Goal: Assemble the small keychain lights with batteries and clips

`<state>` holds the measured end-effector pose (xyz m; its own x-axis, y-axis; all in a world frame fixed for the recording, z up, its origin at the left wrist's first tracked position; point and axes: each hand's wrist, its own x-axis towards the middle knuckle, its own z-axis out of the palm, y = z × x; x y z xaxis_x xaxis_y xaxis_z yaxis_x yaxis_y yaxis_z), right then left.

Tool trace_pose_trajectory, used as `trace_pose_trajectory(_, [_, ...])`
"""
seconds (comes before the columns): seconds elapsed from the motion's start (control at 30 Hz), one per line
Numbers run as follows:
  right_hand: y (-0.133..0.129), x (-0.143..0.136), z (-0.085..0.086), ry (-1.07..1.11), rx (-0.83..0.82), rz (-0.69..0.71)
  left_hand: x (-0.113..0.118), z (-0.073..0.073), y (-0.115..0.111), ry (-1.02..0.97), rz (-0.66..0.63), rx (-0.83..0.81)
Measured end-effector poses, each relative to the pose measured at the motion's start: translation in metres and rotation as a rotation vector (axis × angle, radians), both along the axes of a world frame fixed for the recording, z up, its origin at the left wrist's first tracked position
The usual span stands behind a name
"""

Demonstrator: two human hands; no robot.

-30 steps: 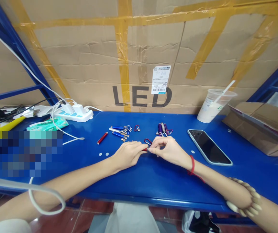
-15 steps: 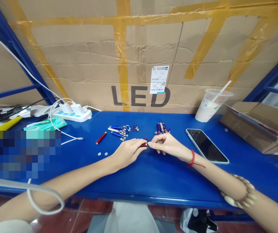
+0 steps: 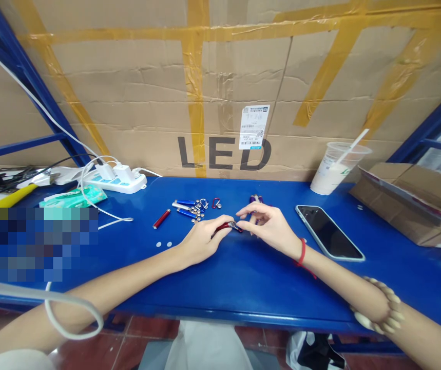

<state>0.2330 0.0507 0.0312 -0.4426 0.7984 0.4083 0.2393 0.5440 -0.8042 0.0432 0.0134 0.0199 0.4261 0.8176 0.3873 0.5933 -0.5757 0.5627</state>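
Note:
Above the middle of the table, my left hand (image 3: 204,240) is closed around a small red keychain flashlight (image 3: 225,226). Its silvery end points right, and a dark red clip hangs at that end. My right hand (image 3: 268,226) is beside this end with thumb and fingers apart; whether the thumb tip touches the clip, I cannot tell. Purple tubes (image 3: 256,199) lie behind my right hand, partly hidden. Beyond my left hand are blue and silver tubes (image 3: 185,202), several button cells (image 3: 196,211) and a red carabiner (image 3: 215,203). Another red tube (image 3: 161,219) lies further left.
Two small pale discs (image 3: 164,244) lie left of my left hand. A phone (image 3: 330,232), a drink cup (image 3: 333,169) and an open cardboard box (image 3: 408,200) are at right. A power strip (image 3: 118,180) with white cables stands back left. A large carton (image 3: 128,103) closes the back.
My right hand has drawn slightly right, its fingers spreading from their earlier pinch at the flashlight's end. The clip there now hangs toward the right. My left hand keeps its hold.

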Motion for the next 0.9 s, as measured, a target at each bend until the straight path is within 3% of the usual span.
trace_pose_trajectory(0.13, [-0.0003,0.0036,-0.0003,-0.066,0.383,0.013,0.0003,0.0011,0.0004,-0.022,-0.043,-0.072])
trace_pose_trajectory(0.27, [0.0001,0.0061,-0.0001,-0.128,0.516,-0.003,-0.0001,0.0011,-0.0011,-0.02,-0.088,-0.09])
trace_pose_trajectory(0.57, [-0.0011,0.0093,0.0058,-0.198,0.414,-0.018,-0.0027,-0.0014,0.0015,0.011,-0.111,-0.013])
trace_pose_trajectory(0.9, [-0.0049,0.0054,-0.004,-0.259,0.232,-0.017,-0.003,-0.0012,-0.005,0.137,-0.112,-0.019])
